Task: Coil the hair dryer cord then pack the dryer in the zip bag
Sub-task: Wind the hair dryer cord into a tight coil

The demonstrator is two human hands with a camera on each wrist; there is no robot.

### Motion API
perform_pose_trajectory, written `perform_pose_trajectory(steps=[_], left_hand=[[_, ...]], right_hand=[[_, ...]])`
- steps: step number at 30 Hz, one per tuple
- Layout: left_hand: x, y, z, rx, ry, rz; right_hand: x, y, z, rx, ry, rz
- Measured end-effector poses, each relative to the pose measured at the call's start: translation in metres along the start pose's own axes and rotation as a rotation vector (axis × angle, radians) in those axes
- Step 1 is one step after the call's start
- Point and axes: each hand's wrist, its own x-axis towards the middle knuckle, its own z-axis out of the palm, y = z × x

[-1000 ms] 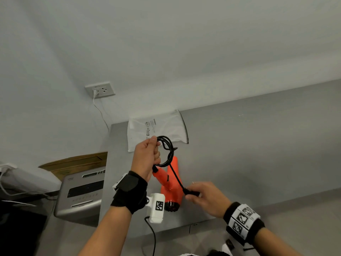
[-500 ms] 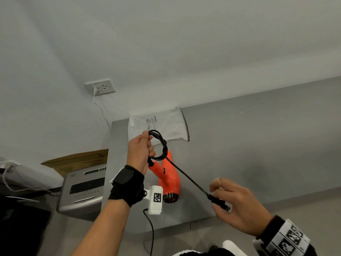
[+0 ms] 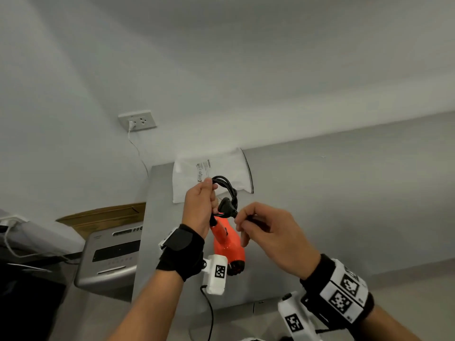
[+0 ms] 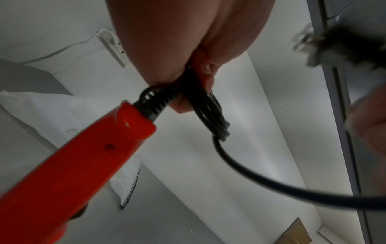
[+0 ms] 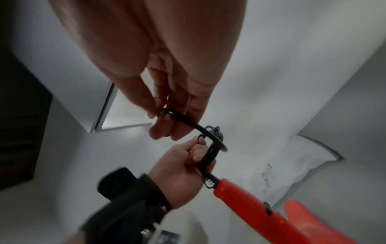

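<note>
At frame centre, the left hand grips the coiled cord above the dryer. The right hand pinches the cord's free end beside it. The bag lies flat just above.

The scene is being viewed from above by the head camera, facing down over a grey table. Both wrist cameras are being aimed along the palms at very close range; the coiled cord is being shared by all three views
</note>
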Motion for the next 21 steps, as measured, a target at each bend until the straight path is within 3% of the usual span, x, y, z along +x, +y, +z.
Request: perform_pose_trajectory(steps=[6, 12, 17, 21], left_hand=[[-0.006, -0.002, 0.001, -0.048, -0.06, -0.005], [-0.019, 0.002, 0.009, -0.053, -0.26, -0.016], [-0.029, 0.005, 0.009, -0.046, -0.369, 0.025], [-0.021, 0.002, 0.007, -0.04, -0.337, 0.026]], right_hand=[[0.024, 0.018, 0.014, -0.201, 0.196, 0.08], [0.044, 0.027, 0.024, -0.39, 0.114, 0.017], [0.05, 0.033, 0.024, -0.384, 0.145, -0.061], [0.047, 0.035, 0.024, -0.413, 0.333, -0.134]])
